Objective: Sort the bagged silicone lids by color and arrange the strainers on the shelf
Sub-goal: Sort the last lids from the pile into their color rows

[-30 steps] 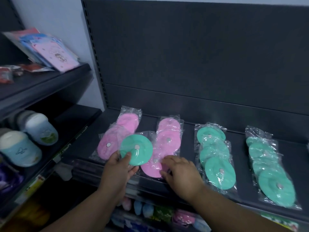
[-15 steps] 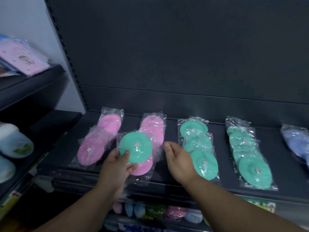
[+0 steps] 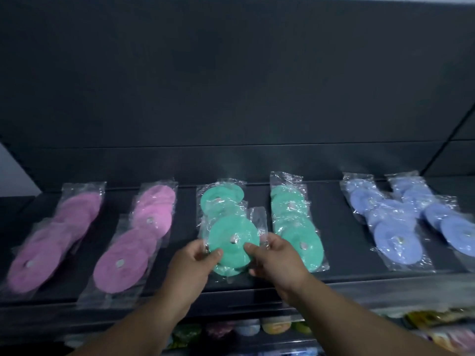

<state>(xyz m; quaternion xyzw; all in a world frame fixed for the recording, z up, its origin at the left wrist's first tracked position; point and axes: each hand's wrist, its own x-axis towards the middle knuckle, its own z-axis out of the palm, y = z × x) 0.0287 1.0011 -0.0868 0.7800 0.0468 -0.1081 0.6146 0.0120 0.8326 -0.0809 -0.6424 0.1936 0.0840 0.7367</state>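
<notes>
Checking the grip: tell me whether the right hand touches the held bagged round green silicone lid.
Touching. The head view shows the right hand with its thumb on the bagged round green silicone lid, fingers curled behind its edge.

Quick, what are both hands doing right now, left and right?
Left hand: pinching the left edge of the bagged green lid.
Right hand: pinching the same lid's right edge.

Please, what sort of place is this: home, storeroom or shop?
Probably a shop. A dark metal display shelf carries rows of pink silicone lids in clear bags, green ones and blue ones; colourful packaged goods sit below. The left hand and right hand hold one green bagged lid.
</notes>
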